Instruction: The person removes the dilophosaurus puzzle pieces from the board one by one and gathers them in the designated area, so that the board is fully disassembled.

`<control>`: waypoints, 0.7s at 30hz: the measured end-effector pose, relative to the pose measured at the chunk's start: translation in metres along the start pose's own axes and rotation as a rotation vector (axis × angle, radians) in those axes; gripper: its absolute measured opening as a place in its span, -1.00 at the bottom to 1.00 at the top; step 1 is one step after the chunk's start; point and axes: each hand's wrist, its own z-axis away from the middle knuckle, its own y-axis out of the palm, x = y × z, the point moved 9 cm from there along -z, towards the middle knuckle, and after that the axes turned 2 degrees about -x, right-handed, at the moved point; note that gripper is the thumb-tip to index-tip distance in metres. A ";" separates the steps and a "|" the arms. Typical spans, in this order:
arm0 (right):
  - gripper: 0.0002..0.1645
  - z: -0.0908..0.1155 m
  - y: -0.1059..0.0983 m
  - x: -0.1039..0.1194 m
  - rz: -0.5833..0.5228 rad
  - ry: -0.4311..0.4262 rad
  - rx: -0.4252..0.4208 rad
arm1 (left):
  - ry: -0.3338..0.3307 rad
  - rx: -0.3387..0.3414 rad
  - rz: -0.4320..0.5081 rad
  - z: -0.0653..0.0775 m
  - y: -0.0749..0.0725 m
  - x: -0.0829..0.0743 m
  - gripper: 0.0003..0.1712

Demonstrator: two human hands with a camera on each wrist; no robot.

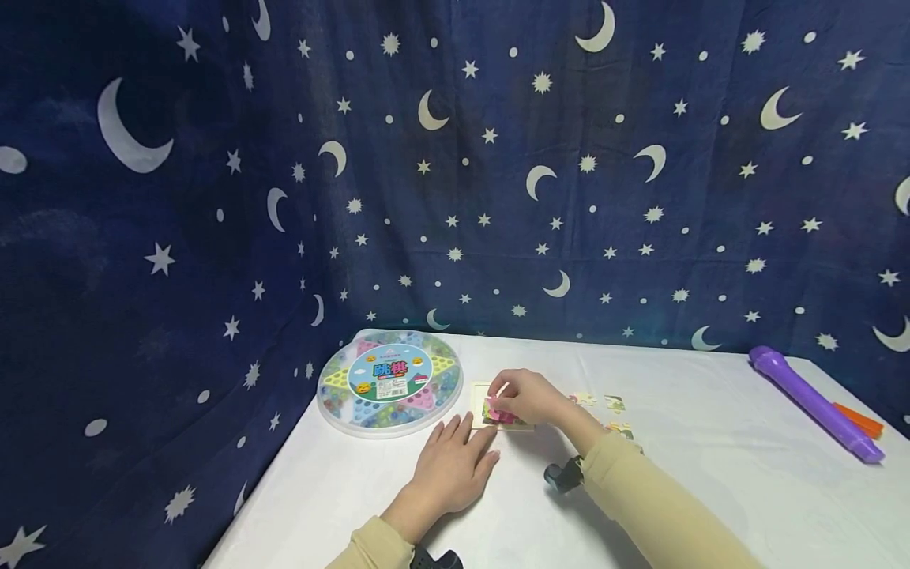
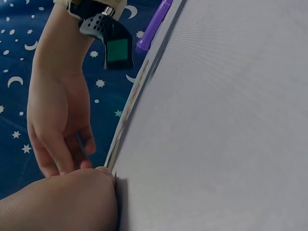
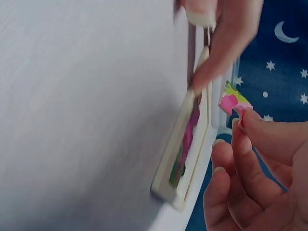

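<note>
My right hand [image 1: 524,397] pinches a pink and yellow-green jigsaw piece [image 3: 233,100] between thumb and fingers, above a pale puzzle frame [image 1: 479,393]. Inside the frame lie joined pink and green pieces [image 3: 188,139], partly hidden by the right hand in the head view. My left hand [image 1: 451,466] lies on the table with fingers extended, its fingertips at the frame's near edge. In the right wrist view, a left finger [image 3: 207,72] touches the frame's rim. The left wrist view shows the right hand [image 2: 60,115] beyond the left, but hides the piece it holds.
Several loose jigsaw pieces [image 1: 614,403] lie right of the frame. A round Chinese checkers box [image 1: 391,423] sits to the left. At the table's right end are a purple stick-shaped object [image 1: 814,403] and an orange object [image 1: 859,420]. A starry curtain [image 1: 498,158] hangs behind.
</note>
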 end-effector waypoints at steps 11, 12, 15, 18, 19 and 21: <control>-0.81 0.026 -0.027 -0.037 -0.003 0.014 -0.027 | -0.001 -0.016 0.001 0.002 -0.001 0.000 -0.45; -0.82 0.029 -0.028 -0.040 -0.005 0.017 -0.030 | -0.002 -0.016 0.004 0.002 -0.002 0.000 -0.45; -0.85 0.038 -0.033 -0.044 -0.009 0.007 -0.039 | -0.005 -0.018 0.011 0.002 -0.003 0.000 -0.45; -0.86 0.048 -0.036 -0.048 -0.012 -0.012 -0.051 | 0.001 -0.021 0.019 0.002 -0.003 -0.001 -0.46; -0.86 0.051 -0.037 -0.050 -0.012 -0.021 -0.055 | 0.004 -0.021 0.020 0.002 -0.003 -0.001 -0.46; -0.86 0.057 -0.039 -0.052 -0.013 -0.037 -0.058 | 0.004 -0.019 0.023 0.003 -0.003 -0.001 -0.47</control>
